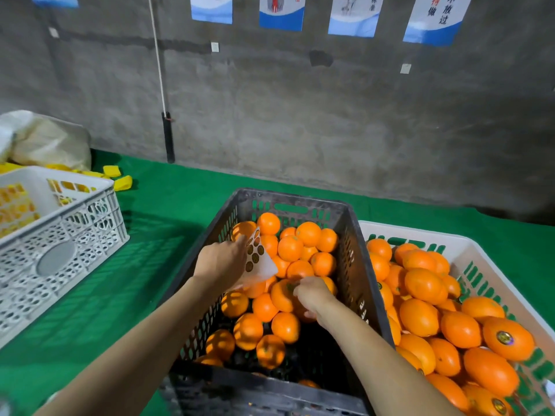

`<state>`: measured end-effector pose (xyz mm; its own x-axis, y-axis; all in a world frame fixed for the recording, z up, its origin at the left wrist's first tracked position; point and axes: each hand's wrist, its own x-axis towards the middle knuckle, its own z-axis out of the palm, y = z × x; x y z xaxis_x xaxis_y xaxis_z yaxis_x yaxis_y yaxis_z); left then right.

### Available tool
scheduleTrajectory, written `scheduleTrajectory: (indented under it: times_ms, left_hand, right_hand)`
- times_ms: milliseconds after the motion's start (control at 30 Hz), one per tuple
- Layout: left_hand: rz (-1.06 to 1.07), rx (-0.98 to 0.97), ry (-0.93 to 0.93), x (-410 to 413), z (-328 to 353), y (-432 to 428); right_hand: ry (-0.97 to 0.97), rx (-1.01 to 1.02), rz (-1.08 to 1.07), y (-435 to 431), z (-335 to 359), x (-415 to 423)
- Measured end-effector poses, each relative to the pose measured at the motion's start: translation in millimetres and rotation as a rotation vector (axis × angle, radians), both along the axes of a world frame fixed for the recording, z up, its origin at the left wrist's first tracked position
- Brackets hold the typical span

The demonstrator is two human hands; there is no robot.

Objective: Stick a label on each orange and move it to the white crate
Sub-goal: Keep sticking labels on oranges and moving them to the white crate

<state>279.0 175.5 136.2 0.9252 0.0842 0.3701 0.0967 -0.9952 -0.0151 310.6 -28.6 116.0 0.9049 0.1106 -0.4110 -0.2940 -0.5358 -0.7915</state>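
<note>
- Left hand [225,259] above the left wall of the black crate [300,199], fingers pinching a label sheet [264,268].
- Sheet tilted, pale and half see-through, with dark round labels [255,258] in rows on its upper part.
- Right hand [312,294] down inside the black crate, fingers curled over the top of an orange [280,297] and gripping it, fingertips at the crown of the fruit, just below the sheet's lower edge.
- That orange lying on the heap of loose oranges [307,234] in the far and middle part of the black crate, with dark crate floor showing at the near end.
- White crate [420,232] hard against the right side of the black crate, heaped with stickered oranges [420,318]; a round sticker plain on the nearest ones, for instance at the right edge [504,337].
- Both crates standing on the bench [168,211], under a green cover.
- Well apart at the left, a lattice crate [66,235], white too, with yellow pieces inside; more yellow pieces [123,183] on the bench behind it, and a pale bag [45,142] at the far left.
- Behind, a grey concrete wall [300,115] with blue-and-white posters [280,12] along the top and a cord [159,61] running down to a black tube [169,136].
</note>
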Motion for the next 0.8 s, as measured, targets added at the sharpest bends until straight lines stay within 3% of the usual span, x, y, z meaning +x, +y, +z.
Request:
scheduleTrajectory:
  times_ms: [133,400,600,800]
  left_hand:
    - [0.029,0.025,-0.004,3,-1,1]
    - [0.017,0.008,0.01,5,1,-2]
    - [0.001,-0.015,0.027,6,3,-5]
    - [-0.031,-0.035,0.013,7,1,-7]
  right_hand:
    - [0.074,-0.109,0.036,-3,-5,13]
    - [0.285,-0.033,-0.007,6,-21,25]
    - [0.021,-0.077,0.032,3,-40,31]
    - [-0.234,-0.295,0.191,4,-42,29]
